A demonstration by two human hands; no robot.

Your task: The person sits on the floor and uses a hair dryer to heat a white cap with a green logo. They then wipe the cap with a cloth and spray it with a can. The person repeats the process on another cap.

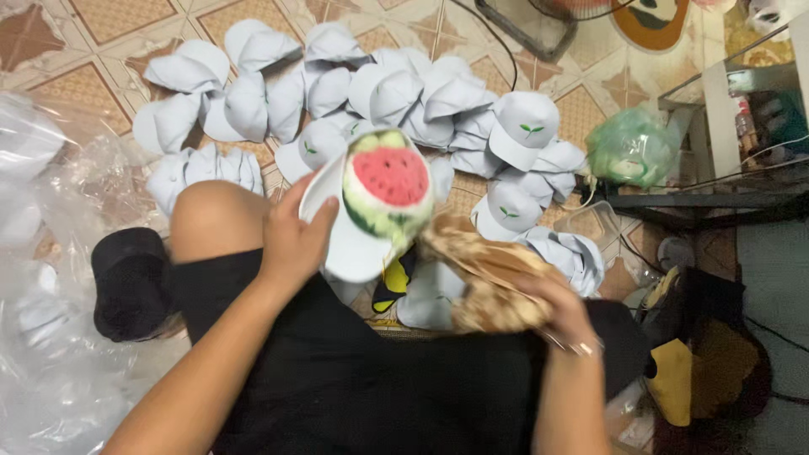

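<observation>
While the left hand (291,240) grips a white cap (350,244) by its brim, fingers curled over the edge and thumb underneath, a round watermelon-print piece (388,190) sits on the cap's front, just right of the fingers. Whether that piece is sewn on or loose, cannot tell. The right hand (552,307) is blurred; it looks closed around a tan, crumpled bundle (484,278), paper or cloth, unclear which. The cap sits between both hands, above the lap.

Handling judgement: the cap is probably light, soft in the crown, stiffer at the brim, so the brim is the firm place to pinch; the crown would collapse under a squeeze. The tan bundle looks limp and light, easy to crush.

Beyond the hands, a pile of white caps (396,93) covers the tiled floor (101,25). Left of the left arm lies clear plastic wrap (50,253) and a black cap (131,282). Far right of the right hand, a green bag (632,147).
</observation>
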